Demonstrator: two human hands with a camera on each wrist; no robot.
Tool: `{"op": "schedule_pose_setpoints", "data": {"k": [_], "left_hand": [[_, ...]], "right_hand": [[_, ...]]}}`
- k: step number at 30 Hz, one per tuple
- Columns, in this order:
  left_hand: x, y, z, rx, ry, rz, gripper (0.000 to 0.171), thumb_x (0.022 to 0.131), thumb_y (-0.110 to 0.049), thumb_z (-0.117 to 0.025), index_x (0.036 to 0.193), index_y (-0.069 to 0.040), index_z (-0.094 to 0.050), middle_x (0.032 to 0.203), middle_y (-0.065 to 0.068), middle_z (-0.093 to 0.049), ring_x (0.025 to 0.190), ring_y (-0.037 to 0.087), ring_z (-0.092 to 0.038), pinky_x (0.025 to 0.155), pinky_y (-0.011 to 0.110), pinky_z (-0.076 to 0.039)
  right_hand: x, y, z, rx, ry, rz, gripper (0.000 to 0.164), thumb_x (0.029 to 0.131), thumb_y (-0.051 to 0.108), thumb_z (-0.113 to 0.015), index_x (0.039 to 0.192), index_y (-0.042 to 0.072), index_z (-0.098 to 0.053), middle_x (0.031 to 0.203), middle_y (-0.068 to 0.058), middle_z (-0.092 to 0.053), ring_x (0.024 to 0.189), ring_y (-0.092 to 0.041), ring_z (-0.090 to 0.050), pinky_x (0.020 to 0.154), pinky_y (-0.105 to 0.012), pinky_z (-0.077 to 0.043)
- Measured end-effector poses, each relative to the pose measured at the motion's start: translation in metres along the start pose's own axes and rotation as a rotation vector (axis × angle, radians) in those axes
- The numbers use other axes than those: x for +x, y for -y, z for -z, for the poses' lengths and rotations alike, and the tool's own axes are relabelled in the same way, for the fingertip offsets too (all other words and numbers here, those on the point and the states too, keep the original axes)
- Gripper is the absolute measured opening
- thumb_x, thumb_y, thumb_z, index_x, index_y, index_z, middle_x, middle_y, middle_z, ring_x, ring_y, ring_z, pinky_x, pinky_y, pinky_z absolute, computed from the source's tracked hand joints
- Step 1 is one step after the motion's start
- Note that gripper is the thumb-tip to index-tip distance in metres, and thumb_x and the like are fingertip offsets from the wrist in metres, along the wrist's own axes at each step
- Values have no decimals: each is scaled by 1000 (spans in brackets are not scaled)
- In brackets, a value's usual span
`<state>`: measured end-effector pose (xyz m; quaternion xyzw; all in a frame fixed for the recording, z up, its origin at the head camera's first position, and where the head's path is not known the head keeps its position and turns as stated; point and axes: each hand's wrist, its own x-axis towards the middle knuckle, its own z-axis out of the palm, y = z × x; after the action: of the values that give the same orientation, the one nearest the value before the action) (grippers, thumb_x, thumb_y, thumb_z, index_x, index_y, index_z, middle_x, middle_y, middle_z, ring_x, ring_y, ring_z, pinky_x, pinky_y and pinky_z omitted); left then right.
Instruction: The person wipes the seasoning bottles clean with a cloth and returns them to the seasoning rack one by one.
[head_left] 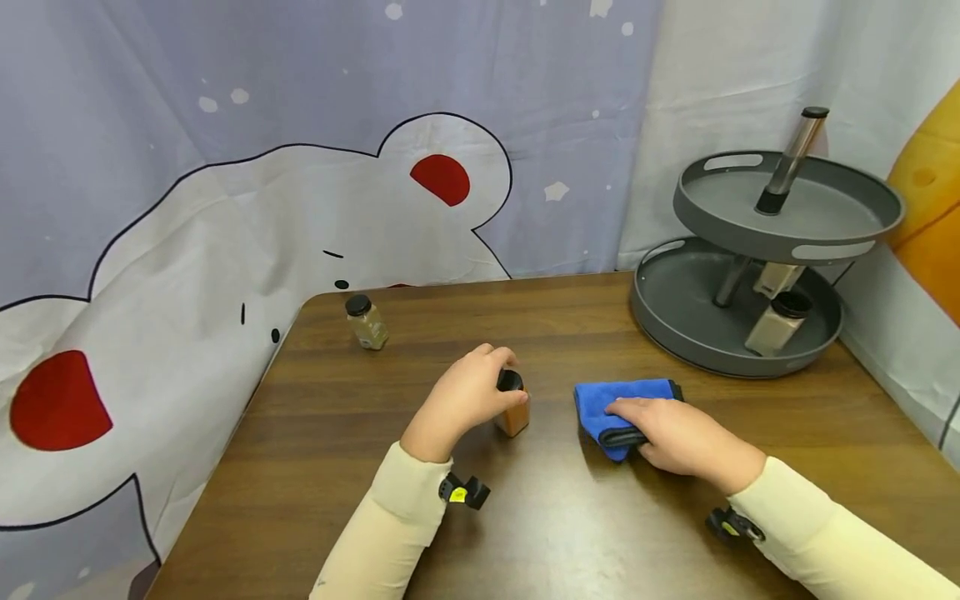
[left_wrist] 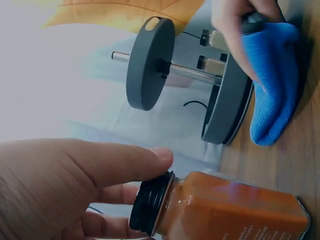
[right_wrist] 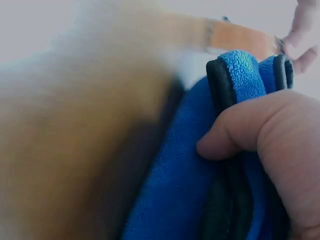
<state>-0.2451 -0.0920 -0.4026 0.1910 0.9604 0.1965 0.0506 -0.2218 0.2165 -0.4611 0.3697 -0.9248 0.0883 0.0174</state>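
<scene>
My left hand pinches the black lid of a glass spice jar filled with orange powder. In the left wrist view, the thumb lies along one side of the lid and the fingers along the other, with the jar's orange body below them. To the right, my right hand grips a folded blue cloth with black edging, close over the table. The right wrist view shows the thumb pressed on the cloth's folds; the other fingers are hidden there.
At the back right of the wooden table stands a grey two-tier tray. Its lower tier holds a pale spice jar and another jar behind it. A black-lidded jar stands at the back left. Printed curtains hang behind.
</scene>
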Motion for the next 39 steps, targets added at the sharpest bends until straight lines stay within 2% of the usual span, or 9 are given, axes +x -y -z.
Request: {"op": "schedule_pose_setpoints", "data": {"k": [3,8,12,15,20,25,33,36,39], "left_hand": [[4,0,0,-11,-2,8,44,88,-37,-79,122,-11,-67,118,7,-62,94,20,-62,82,36,-53],[8,-3,1,-44,11,13,41,86,-32,-82,117,-9,-71,112,7,-63,92,19,-61,82,35,-53],[12,-5,1,-69,5,5,37,85,-28,-83,115,-9,-72,109,7,-63,94,20,-62,84,34,-54],[15,-6,0,-74,-8,-2,35,84,-26,-85,113,-9,-74,108,6,-63,94,19,-61,82,31,-53],[20,-9,-1,-73,-28,-14,36,81,-25,-87,110,-6,-75,106,7,-66,95,20,-62,82,32,-54],[22,-14,-4,-62,-44,-3,43,80,-26,-88,114,-4,-72,110,9,-68,102,23,-64,91,37,-53],[22,-13,-6,-46,-52,0,45,80,-28,-88,114,-4,-72,110,7,-68,101,22,-65,90,35,-54],[22,-12,-6,-45,-55,-3,45,80,-29,-88,114,-5,-72,110,7,-68,102,21,-65,91,35,-53],[21,-11,-6,-52,-55,1,45,81,-28,-88,115,-4,-72,110,7,-67,101,22,-65,91,36,-54]], "right_hand": [[11,-8,6,100,-51,-61,47,79,-1,-69,125,4,-65,110,-8,-72,91,-23,-70,79,-45,-57],[30,-16,11,406,-205,-233,38,86,4,-66,123,2,-65,106,-13,-72,82,-20,-63,74,-41,-53],[46,-9,12,744,-310,-385,37,94,10,-63,128,-4,-60,117,-25,-68,97,-30,-67,81,-44,-56],[58,1,10,1044,-378,-442,44,98,10,-58,137,-10,-51,125,-29,-63,100,-32,-68,82,-45,-58],[75,19,-4,1413,-451,-471,45,98,7,-54,139,-9,-43,111,-13,-66,90,-20,-69,77,-41,-59],[84,31,-25,1557,-444,-467,44,97,7,-57,135,-8,-44,102,-2,-66,88,-17,-69,77,-38,-59],[89,34,-54,1538,-359,-541,49,96,10,-62,136,-11,-44,108,-7,-67,90,-15,-68,80,-33,-58],[90,35,-53,1571,-354,-580,42,95,9,-61,130,-10,-47,100,-4,-69,86,-16,-69,77,-34,-59],[90,38,-43,1624,-402,-550,37,94,6,-59,127,-7,-48,95,-2,-69,84,-17,-69,76,-36,-59]]}}
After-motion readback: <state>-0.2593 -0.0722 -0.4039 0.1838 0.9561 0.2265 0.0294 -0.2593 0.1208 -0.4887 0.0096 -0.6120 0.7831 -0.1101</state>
